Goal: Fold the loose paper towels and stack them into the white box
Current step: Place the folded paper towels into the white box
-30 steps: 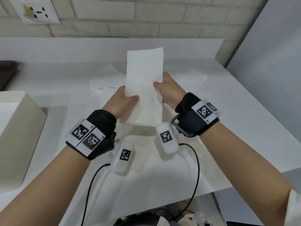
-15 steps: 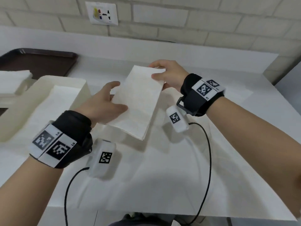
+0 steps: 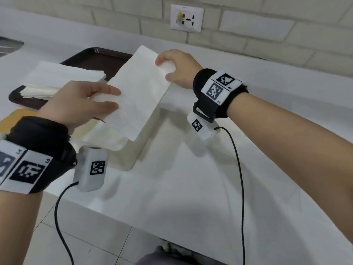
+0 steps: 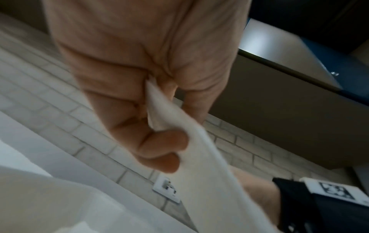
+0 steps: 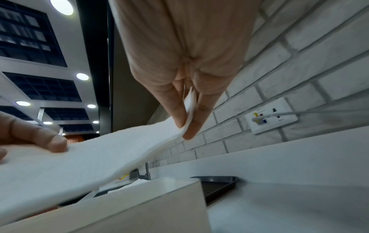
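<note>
Head view, left to right. Dark tray (image 3: 80, 56) at far left on the white counter (image 3: 191, 188), carrying a stack of paper towels (image 3: 63, 77). In front of the tray, the white box (image 3: 141, 142), open top, with folded towels lying inside it; its near right corner shows below the held towel.

Left hand (image 3: 80, 104) grips the left edge of a folded paper towel (image 3: 139, 96), thumb on top, fingers beneath. Left wrist view confirms it: the towel's edge is pinched between thumb and curled fingers (image 4: 159, 141).

The folded towel is held in the air, tilted, over the box, not touching it. Right wrist view shows a gap between its underside and the box rim (image 5: 139, 203).

Right hand (image 3: 177, 67) pinches the towel's far right corner; in the right wrist view two fingertips (image 5: 189, 129) clamp the corner between them. The hands are apart, one at each end of the towel.

Behind, a brick wall with a socket plate (image 3: 186, 20). Both wrists wear black bands with printed markers and cabled white units.
</note>
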Demonstrator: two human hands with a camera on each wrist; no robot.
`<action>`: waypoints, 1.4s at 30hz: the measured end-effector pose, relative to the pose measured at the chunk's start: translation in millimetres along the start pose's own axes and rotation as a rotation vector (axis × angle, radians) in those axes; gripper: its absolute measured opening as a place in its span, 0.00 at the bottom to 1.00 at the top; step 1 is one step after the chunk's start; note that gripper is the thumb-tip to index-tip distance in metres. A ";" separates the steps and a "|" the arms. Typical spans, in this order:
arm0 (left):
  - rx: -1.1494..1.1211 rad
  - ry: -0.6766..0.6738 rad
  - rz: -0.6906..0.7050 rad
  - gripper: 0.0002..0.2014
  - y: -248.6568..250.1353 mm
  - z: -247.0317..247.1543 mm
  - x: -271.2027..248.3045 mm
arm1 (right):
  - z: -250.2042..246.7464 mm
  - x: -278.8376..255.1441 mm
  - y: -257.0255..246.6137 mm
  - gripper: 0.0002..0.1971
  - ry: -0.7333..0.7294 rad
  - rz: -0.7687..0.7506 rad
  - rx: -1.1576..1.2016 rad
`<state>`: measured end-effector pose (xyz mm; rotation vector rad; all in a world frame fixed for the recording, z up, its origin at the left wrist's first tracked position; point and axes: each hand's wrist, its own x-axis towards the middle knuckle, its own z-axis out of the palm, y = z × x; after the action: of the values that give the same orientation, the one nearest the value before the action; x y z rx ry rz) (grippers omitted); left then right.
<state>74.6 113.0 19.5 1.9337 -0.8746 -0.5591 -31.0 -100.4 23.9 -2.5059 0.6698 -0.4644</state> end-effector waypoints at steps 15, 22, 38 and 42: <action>0.541 -0.118 -0.229 0.20 -47.9 2.5 19.6 | 74.8 30.4 -38.8 0.19 -0.365 0.079 -0.560; 0.765 -0.211 -0.236 0.25 -38.0 10.7 19.1 | 84.0 32.8 -41.5 0.20 -0.539 -0.001 -0.745; 1.000 -0.371 -0.114 0.23 -16.1 29.4 8.4 | 83.6 26.6 -37.8 0.21 -0.594 -0.131 -0.611; 0.880 -0.343 -0.135 0.20 -6.8 23.0 -1.6 | 64.1 13.7 -24.5 0.20 -0.389 -0.072 -0.340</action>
<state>60.3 103.8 2.6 2.7505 -1.3684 -0.6598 17.3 -65.1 -12.5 -2.8297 0.5396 0.1303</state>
